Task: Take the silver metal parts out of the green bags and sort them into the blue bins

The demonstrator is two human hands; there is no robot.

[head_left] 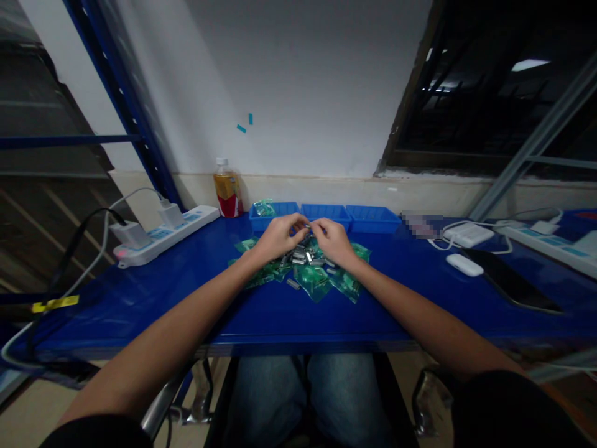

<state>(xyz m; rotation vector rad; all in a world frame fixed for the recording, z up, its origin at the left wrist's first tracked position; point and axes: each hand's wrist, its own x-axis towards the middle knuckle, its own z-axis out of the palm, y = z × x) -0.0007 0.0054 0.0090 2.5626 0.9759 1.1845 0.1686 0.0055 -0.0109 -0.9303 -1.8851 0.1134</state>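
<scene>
Against white wall [289, 93] in head view: blue desk [280, 320]. On desk, at centre: loose pile of metal parts [299, 256] among green plastic bags [312, 285]. Curled inward, fingertips nearly meeting above pile: left hand [283, 236] and right hand [333, 241]; cannot tell whether gripping a part. Set beyond pile: three blue trays [326, 216], with bottle [228, 191] to far left. At right: phone [517, 285].

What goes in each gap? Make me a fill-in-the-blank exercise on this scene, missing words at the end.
Behind the left hand and right hand, ___ blue bins stand in a row.
The cap on the bottle is ___ in colour.
On the table, the black phone lies toward the ___ end.
Missing words: three; white; right.
</scene>
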